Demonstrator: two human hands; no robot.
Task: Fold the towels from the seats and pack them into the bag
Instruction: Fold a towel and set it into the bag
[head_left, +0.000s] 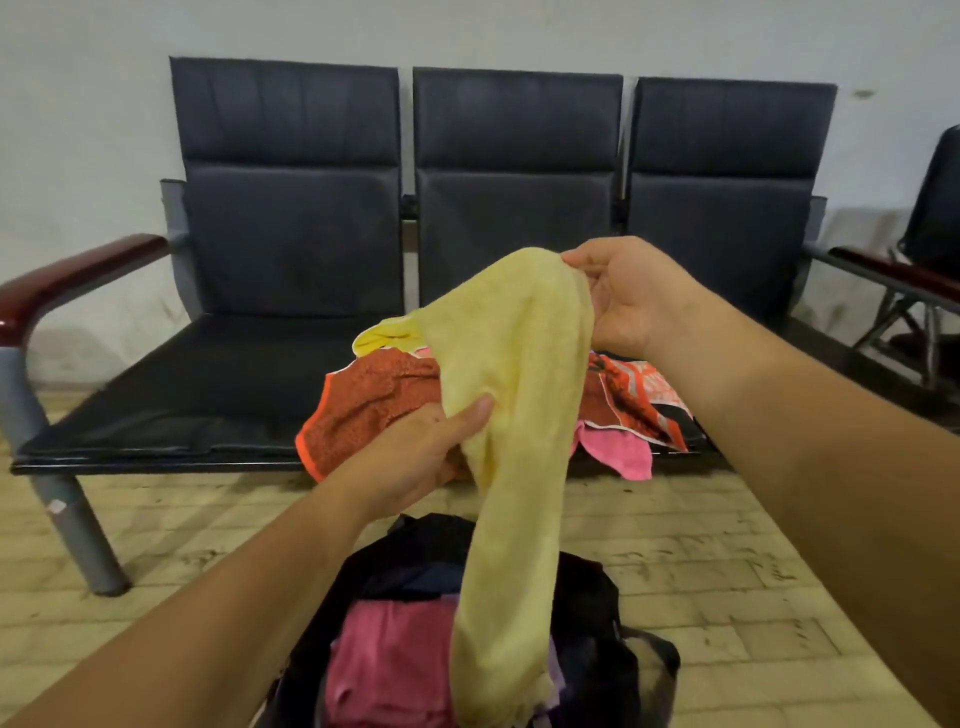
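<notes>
Partway, I judge: my right hand (623, 299) pinches the yellow towel (514, 374) by its top edge and my left hand (415, 457) grips its middle, unfolded. Below my hands the bag (597, 613) holds a pink towel (389, 660); just beyond them a pile (374, 410) waits on the seat (208, 405).

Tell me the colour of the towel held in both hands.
The towel is pale yellow; the head view shows it.

Dim, flat indoor light is falling on the dark seats (291, 249) and pale wall (78, 130), casting soft shadows beneath; wide-angle distortion is bending the edges, and detail is looking slightly soft.
</notes>
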